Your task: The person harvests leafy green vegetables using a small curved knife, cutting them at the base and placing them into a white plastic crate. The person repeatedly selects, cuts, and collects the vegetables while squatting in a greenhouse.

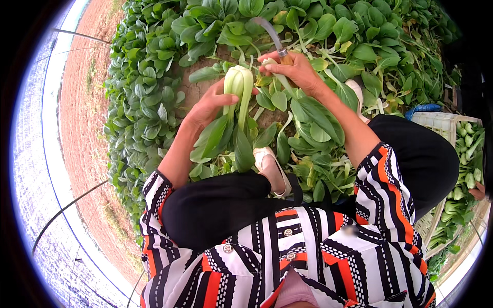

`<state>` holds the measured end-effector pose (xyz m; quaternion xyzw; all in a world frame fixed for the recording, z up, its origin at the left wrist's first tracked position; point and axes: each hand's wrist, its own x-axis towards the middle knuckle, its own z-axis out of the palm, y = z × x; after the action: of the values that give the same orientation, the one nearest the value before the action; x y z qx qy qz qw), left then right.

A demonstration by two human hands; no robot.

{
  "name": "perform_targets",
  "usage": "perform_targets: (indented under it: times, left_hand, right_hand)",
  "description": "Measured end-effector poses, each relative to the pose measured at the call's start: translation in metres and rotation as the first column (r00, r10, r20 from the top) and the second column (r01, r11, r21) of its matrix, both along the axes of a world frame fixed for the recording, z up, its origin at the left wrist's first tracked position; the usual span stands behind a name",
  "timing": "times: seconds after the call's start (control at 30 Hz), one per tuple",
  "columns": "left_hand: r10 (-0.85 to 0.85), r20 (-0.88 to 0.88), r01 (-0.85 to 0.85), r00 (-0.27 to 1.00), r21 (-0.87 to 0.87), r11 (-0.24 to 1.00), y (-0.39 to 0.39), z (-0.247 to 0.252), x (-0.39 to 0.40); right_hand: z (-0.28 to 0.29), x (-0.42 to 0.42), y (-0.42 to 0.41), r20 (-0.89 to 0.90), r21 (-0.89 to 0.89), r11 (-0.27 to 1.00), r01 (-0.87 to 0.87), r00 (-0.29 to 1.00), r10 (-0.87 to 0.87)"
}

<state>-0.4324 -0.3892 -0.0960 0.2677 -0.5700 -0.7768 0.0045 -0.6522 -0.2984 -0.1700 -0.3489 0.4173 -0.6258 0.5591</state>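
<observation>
My left hand (214, 103) grips a head of bok choy (238, 81), its pale root end up and its green leaves hanging down. In my right hand (294, 73) is a sickle with a wooden handle (285, 59), its curved metal blade (271, 30) pointing up and away from me. The same hand also pinches a loose bok choy stalk (284, 81), whose leaf droops toward my right forearm. The two hands are a little apart, above trimmed leaves (269, 98) strewn on bare soil (196, 82).
Dense bok choy plants (146, 92) grow on the left and ahead. A plastic crate (439, 122) at the right stands by piled bok choy heads (458, 192). Another person's hand (478, 191) shows at the right edge. My shoe (271, 165) rests among the cut leaves.
</observation>
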Motion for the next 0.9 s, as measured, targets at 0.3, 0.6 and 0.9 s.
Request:
perform_targets:
  times: [0.3, 0.6, 0.9]
  left_hand:
    - [0.182, -0.053, -0.163, 0.982, 0.26, 0.952, 0.005, -0.005, -0.002]
    - [0.294, 0.028, -0.27, 0.955, 0.486, 0.831, 0.006, -0.023, 0.004]
    - [0.365, 0.074, -0.343, 0.928, 0.55, 0.761, 0.003, -0.07, 0.036]
  right_hand:
    - [0.038, 0.029, -0.007, -0.208, 0.203, 0.97, -0.132, 0.963, 0.174]
    - [0.035, 0.036, -0.019, -0.194, 0.316, 0.942, -0.116, 0.964, 0.184]
    - [0.012, 0.039, -0.02, -0.025, 0.503, 0.826, -0.253, 0.951, 0.307]
